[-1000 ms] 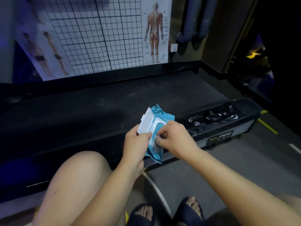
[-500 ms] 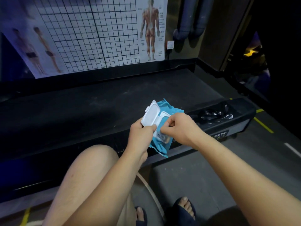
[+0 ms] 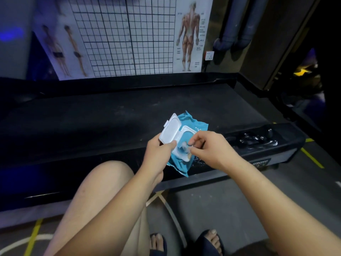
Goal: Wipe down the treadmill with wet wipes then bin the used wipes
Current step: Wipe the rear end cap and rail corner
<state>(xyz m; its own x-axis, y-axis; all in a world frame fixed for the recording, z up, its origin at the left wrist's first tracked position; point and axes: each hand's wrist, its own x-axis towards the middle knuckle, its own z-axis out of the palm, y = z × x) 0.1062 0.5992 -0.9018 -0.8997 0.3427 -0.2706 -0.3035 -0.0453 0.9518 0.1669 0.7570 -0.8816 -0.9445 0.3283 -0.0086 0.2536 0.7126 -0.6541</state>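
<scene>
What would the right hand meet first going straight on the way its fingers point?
The wipes pack. The right hand points left and down, fingers pinching at the pack's opening; past it, likely the left hand holding the pack. Depth is unclear.

The right hand (image 3: 210,150) hides the mouth of the wipes pack (image 3: 199,126) and whatever it pinches.

The wipes pack (image 3: 191,126) is crinkled glossy blue foil with a smooth white plastic lid (image 3: 168,132); the treadmill belt (image 3: 110,117) looks matt, rough, dusty.
</scene>
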